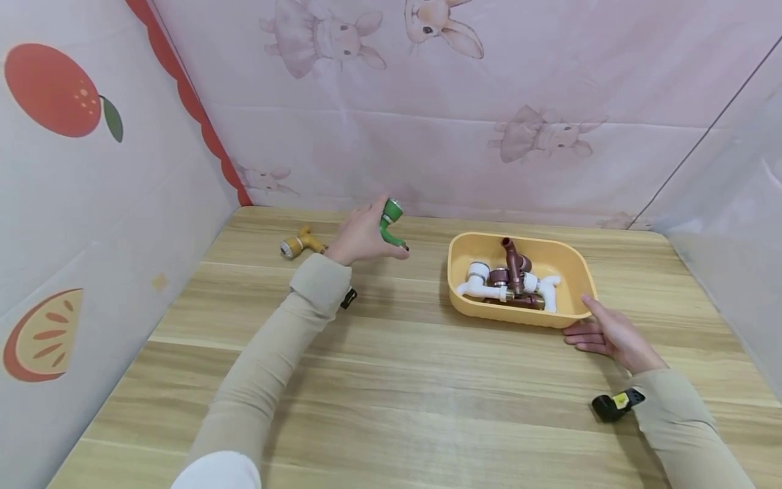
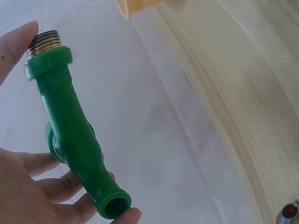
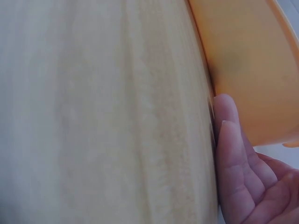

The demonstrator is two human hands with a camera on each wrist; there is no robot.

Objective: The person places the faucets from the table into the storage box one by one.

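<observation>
In the head view my left hand (image 1: 364,234) holds a green tap (image 1: 389,221) above the table. Up close in the left wrist view, the thumb touches the tap's threaded brass end and the other fingers support its body (image 2: 70,112) near the spout. A yellow tap (image 1: 293,246) lies on the table behind that wrist. My right hand (image 1: 617,336) grips the near right corner of a yellow plastic tub (image 1: 519,314), thumb at the rim and fingers low against the outer wall. Inside the tub are white taps (image 1: 478,273) and dark brown taps (image 1: 512,261), piled together.
The wood-grain table (image 1: 415,401) meets a pink rabbit-print curtain (image 1: 427,156) at the back and a pale fruit-print curtain (image 1: 134,204) on the left. A black strap device (image 1: 613,405) hangs at the right wrist.
</observation>
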